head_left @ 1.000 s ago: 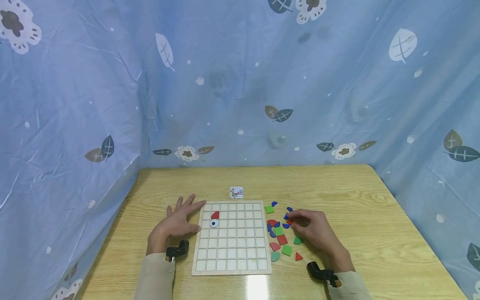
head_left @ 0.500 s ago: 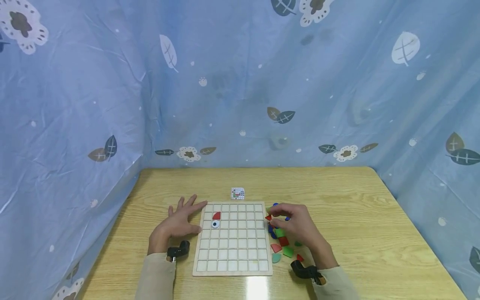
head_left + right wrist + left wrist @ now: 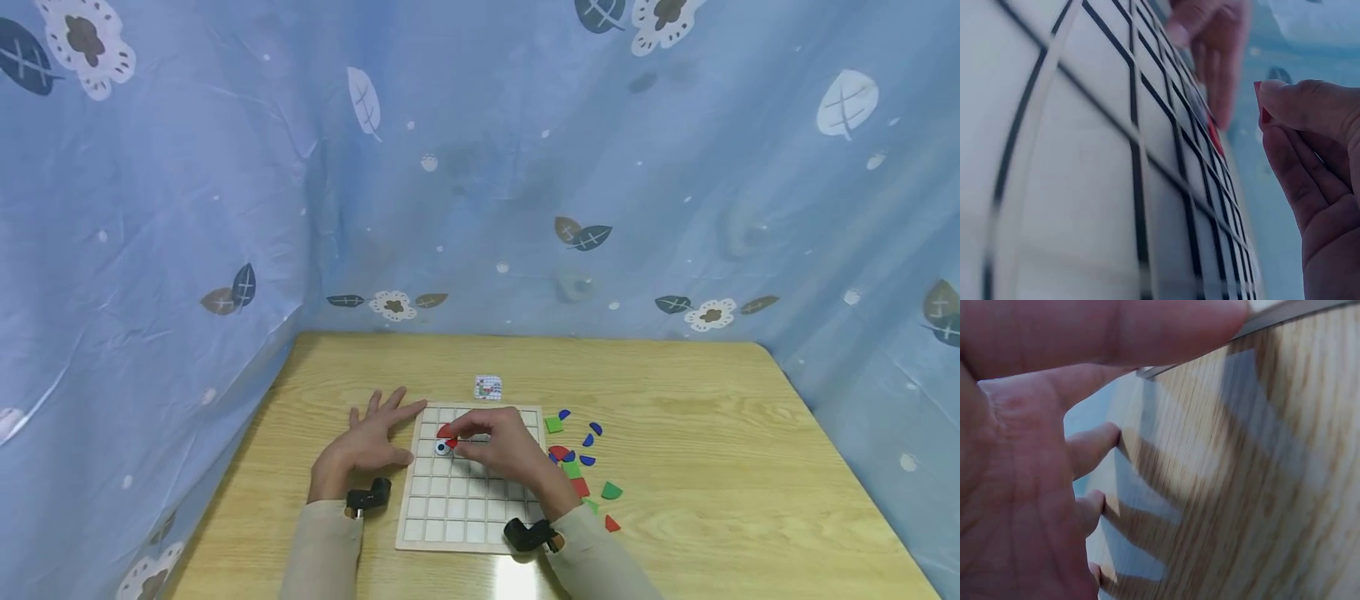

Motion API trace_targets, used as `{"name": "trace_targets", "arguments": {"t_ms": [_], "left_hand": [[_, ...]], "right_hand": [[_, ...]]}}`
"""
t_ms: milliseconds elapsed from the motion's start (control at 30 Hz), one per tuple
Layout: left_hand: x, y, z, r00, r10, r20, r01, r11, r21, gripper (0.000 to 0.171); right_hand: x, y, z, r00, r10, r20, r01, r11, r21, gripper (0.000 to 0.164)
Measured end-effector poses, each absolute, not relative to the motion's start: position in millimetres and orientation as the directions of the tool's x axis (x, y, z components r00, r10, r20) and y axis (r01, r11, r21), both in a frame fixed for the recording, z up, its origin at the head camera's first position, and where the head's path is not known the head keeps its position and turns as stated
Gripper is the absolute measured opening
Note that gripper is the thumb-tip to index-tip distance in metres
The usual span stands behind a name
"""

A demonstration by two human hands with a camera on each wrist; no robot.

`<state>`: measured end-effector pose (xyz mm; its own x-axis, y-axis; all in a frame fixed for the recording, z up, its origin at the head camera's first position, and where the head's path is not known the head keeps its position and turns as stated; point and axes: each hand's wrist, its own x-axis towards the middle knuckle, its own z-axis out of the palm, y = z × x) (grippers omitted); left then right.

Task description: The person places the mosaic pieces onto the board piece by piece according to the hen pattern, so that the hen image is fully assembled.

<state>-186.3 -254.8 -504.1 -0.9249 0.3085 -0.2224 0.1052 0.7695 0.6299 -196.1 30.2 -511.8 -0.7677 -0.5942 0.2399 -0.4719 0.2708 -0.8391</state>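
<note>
My right hand pinches a small red triangle tile between thumb and fingertips, over the upper left of the wooden grid board. Just left of that tile, a round eye tile sits in a cell, and a red quarter-circle tile lies in the cell above it, partly behind the fingers. My left hand rests with fingers spread at the board's left edge, thumb and index finger at the rim. In the left wrist view its fingertips touch the wood tabletop.
Right of the board lie loose tiles: several blue pieces, green squares, a red square, a green quarter-circle and a red triangle. A small printed pattern card lies behind the board. A blue patterned curtain surrounds the table.
My right hand has picked up the red triangle tile from the loose pieces and carried it left over the board, near the eye tile. My left hand stays at the board's edge.
</note>
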Motion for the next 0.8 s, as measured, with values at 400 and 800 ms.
{"name": "trace_targets", "arguments": {"t_ms": [400, 800], "left_hand": [[-186.3, -256.1, -505.0, -0.927, 0.310, -0.210, 0.106, 0.756, 0.646, 0.089], [-185.4, -257.6, -505.4, -0.930, 0.308, -0.202, 0.107, 0.750, 0.652, 0.088]], "right_hand": [[-209.1, -12.0, -511.5, -0.705, -0.681, 0.195, -0.547, 0.348, -0.761, 0.022], [-212.5, -27.2, -507.4, -0.636, -0.758, 0.144, -0.651, 0.428, -0.627, 0.021]]}}
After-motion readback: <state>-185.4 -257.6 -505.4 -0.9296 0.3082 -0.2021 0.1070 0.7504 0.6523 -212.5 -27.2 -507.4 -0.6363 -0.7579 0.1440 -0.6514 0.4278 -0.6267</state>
